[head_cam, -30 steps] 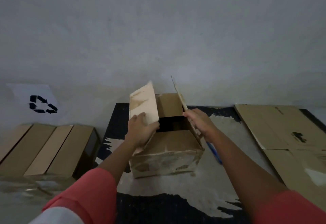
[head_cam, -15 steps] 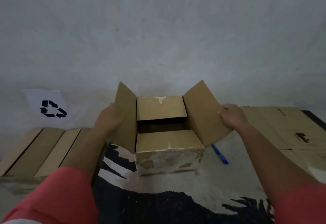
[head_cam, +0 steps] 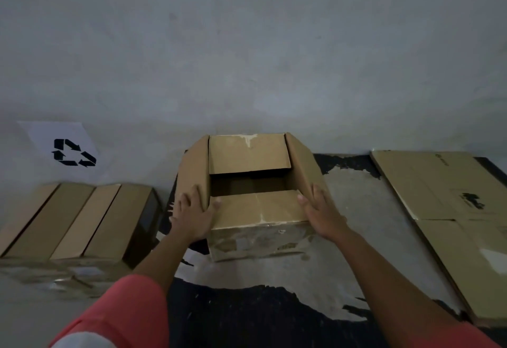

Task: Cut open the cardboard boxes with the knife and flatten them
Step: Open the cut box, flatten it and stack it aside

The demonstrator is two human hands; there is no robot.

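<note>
While the left grip [head_cam: 192,213] lies with fingers straight and spread on the outside of the cardboard box [head_cam: 255,235], the right grip [head_cam: 322,214] does the same on the opposite side, so the box sits directly between the two. Neither pinches anything; both are flat, palms turned inward against the card.

Under the left grip is the left side flap [head_cam: 193,172], folded outward and down along the box wall, and the thumb reaches over onto the near flap [head_cam: 258,207]. Under the right grip is the right side flap [head_cam: 304,164], folded down in the same way, with that thumb also touching the near flap's corner. The near flap slopes between the two thumbs. Beyond the fingertips the far flap [head_cam: 247,153] tilts back toward the grey wall [head_cam: 252,46], and the dark inside of the box shows between the near and far flaps.

The box stands on a black mat [head_cam: 247,317] with worn pale patches. Well out to the right of the right grip lies flattened cardboard [head_cam: 428,183]. Out to the left of the left grip sits a closed carton [head_cam: 76,218], and beyond it a white sheet with a black recycling symbol [head_cam: 74,153]. Coral sleeves [head_cam: 123,314] cover the upper arms, nearer the camera than both grips.
</note>
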